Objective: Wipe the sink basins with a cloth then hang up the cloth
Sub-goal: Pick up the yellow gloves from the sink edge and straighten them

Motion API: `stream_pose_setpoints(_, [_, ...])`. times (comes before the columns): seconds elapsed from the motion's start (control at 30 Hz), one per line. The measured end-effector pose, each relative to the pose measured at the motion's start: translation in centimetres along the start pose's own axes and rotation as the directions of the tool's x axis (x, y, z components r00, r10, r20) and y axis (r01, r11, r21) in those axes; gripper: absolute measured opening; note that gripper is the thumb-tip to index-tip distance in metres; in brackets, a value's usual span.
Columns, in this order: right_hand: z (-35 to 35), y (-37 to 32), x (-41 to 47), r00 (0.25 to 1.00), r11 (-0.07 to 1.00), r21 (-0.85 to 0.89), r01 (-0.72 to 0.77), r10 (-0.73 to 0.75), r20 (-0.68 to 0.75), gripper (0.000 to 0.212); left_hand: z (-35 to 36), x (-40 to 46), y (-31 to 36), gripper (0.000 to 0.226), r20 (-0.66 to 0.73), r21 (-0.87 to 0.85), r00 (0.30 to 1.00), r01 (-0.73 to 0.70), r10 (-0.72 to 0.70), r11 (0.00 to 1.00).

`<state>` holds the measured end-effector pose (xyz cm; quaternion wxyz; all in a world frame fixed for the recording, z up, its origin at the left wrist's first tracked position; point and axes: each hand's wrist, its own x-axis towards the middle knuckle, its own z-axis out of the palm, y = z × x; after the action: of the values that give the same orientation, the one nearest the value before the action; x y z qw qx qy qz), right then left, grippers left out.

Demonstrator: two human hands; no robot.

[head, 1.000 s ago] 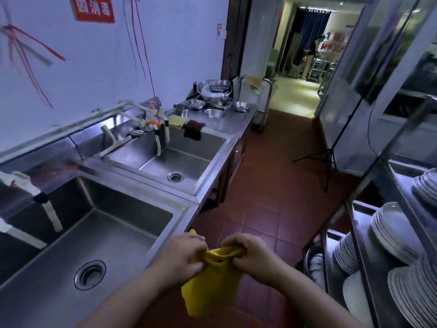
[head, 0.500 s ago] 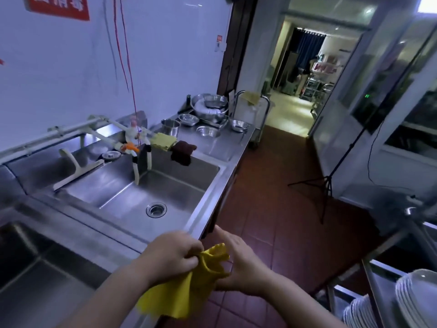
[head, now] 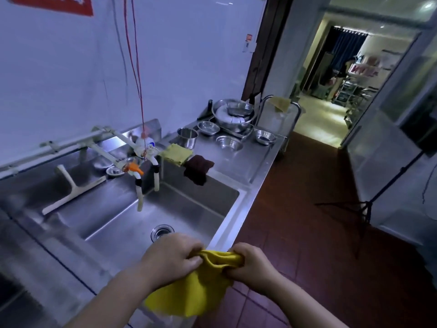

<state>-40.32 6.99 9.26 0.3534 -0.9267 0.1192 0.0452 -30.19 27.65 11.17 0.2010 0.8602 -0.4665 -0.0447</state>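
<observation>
Holding the yellow cloth [head: 201, 282] bunched between both grips, I keep my left hand [head: 171, 259] and right hand [head: 249, 265] clamped on its top edge, probably to spread it. Its loose tail hangs below them, with the sink basin [head: 132, 216] just beyond and the steel worktop [head: 238, 159] farther off.

Yellow cloth [head: 189, 292] hangs bunched (top edge gathered) over steel sink basin [head: 189, 209] rim.

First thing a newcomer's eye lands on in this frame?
The bright yellow cloth, bunched between the left hand and right hand at the bottom centre, both in a tight grip. Next, the steel sink basin just beyond, with an orange-tipped tap over it.
</observation>
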Motion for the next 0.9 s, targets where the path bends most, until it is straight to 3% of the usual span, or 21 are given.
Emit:
stream_pose_setpoints(0.1, [-2.0, 0.8, 4.7, 0.997, 0.999, 0.043, 0.028, -0.031, 0.065, 0.015, 0.5, 2.7, -2.1, 0.024, 0.014, -0.023, 0.989, 0.145, -0.145, 0.989])
stream_pose_setpoints(0.23, [-5.9, 2.1, 11.4, 0.985, 0.994, -0.002, 0.112, -0.110, 0.135, 0.021, 0.8, 7.1, -3.8, 0.032, 0.094, -0.106, 0.936, 0.347, -0.338, 0.932])
stream_pose_setpoints(0.33, [-9.6, 2.8, 15.9, 0.969, 0.980, -0.051, 0.194, -0.183, 0.164, 0.021, 0.6, 10.2, -4.1, 0.028, 0.132, -0.204, 0.906, 0.422, -0.402, 0.883])
stream_pose_setpoints(0.47, [-13.7, 3.6, 21.7, 0.929, 0.925, -0.178, 0.336, -0.295, 0.224, 0.024, 0.1, 13.3, -4.8, 0.018, 0.114, -0.188, 0.868, 0.497, -0.484, 0.847])
stream_pose_setpoints(0.53, [-14.7, 3.5, 24.5, 0.913, 0.904, -0.199, 0.378, -0.328, 0.245, 0.023, -0.3, 14.0, -5.4, 0.017, 0.068, -0.145, 0.841, 0.540, -0.536, 0.829])
stream_pose_setpoints(0.6, [-14.7, 2.8, 26.8, 0.884, 0.877, -0.202, 0.435, -0.373, 0.283, 0.022, -1.2, 14.4, -6.3, 0.002, -0.004, -0.042, 0.802, 0.597, -0.598, 0.801])
stream_pose_setpoints(0.73, [-13.7, -0.4, 31.1, 0.838, 0.858, -0.131, 0.497, -0.436, 0.327, 0.020, -4.9, 15.5, -9.1, 0.008, -0.207, 0.122, 0.711, 0.700, -0.672, 0.704])
stream_pose_setpoints(0.9, [-12.2, -6.6, 36.0, 0.821, 0.842, -0.033, 0.538, -0.516, 0.243, 0.016, -11.8, 17.5, -14.6, 0.012, -0.454, 0.370, 0.681, 0.730, -0.574, 0.574])
